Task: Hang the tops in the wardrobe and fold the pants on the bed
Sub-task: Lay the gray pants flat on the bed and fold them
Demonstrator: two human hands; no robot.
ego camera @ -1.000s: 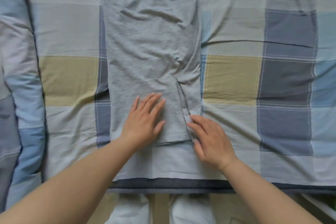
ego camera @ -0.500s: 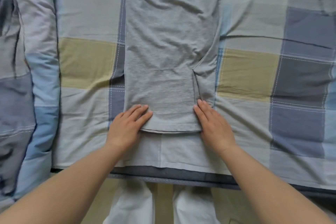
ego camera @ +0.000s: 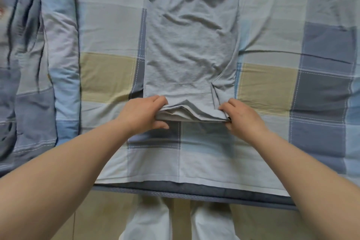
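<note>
Grey pants [ego camera: 191, 45] lie flat on the checked bed sheet [ego camera: 109, 76], folded lengthwise, with the elastic waistband at the top of the view and the leg hems nearest me. My left hand [ego camera: 143, 115] grips the left corner of the hem end, thumb underneath. My right hand [ego camera: 241, 116] pinches the right corner. The hem end is lifted a little off the sheet and its layers bunch between my hands.
A rolled blue and grey quilt [ego camera: 60, 60] lies along the left side of the bed. The bed's dark front edge [ego camera: 194, 193] runs across below my arms, with my legs in light trousers [ego camera: 150, 220] and the floor under it.
My hands were flat beside the hem; now both have taken hold of its corners and raised it slightly. The camera has tilted so the waistband is in view.
</note>
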